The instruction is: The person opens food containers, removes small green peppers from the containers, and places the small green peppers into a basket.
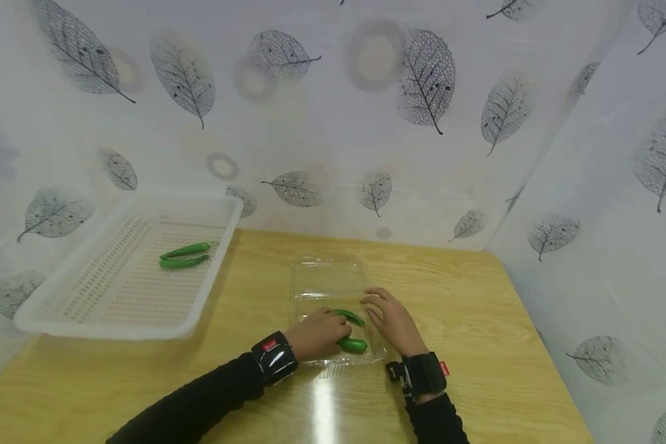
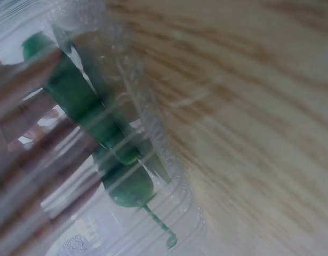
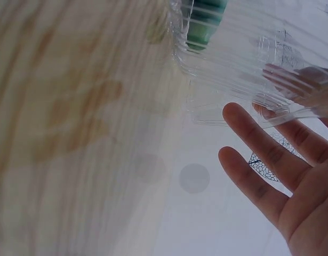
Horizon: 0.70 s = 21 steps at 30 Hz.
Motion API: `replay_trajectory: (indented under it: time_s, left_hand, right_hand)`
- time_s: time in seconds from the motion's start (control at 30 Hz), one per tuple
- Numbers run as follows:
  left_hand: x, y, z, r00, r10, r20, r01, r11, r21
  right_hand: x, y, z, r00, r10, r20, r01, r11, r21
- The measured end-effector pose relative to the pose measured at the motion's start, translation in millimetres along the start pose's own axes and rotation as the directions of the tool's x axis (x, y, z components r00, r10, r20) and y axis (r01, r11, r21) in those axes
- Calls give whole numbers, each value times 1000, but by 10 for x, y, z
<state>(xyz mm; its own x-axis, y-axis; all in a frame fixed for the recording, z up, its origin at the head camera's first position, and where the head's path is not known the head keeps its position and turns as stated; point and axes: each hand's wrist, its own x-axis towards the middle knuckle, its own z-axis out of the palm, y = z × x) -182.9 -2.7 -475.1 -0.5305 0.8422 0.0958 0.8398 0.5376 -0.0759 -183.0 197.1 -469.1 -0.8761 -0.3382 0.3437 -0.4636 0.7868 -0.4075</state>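
A clear plastic clamshell box (image 1: 333, 362) lies on the table with its lid (image 1: 326, 275) folded back. Inside it are green chili peppers, one (image 1: 353, 345) nearer the front and one (image 1: 348, 316) farther back. My left hand (image 1: 317, 334) reaches over the box and holds the nearer chili pepper, partly covering it. In the left wrist view, the fingers (image 2: 41, 138) and the chilies (image 2: 78, 96) show blurred through the ribbed clear wall. My right hand (image 1: 394, 322) is at the box's right edge, its fingers (image 3: 260, 141) spread and holding nothing.
A white perforated plastic basket (image 1: 111, 333) stands at the left of the wooden table (image 1: 455, 308), with two green chilies (image 1: 184, 256) in it. A leaf-patterned sheet (image 1: 322, 135) hangs behind and at the right of the table.
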Motion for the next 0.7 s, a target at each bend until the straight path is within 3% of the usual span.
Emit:
replay_trajectory:
  time_s: [0.4,0.7]
  left_hand:
    - [34,10,-40,1000,-22,8,23,999,-33]
    - [54,13,-61,996,-67,53,71,993,-92]
  right_hand:
    - [8,2,-35,1000,11,19,-12,1000,18]
    - [30,23,-24,1000,5,28,-6,1000,22]
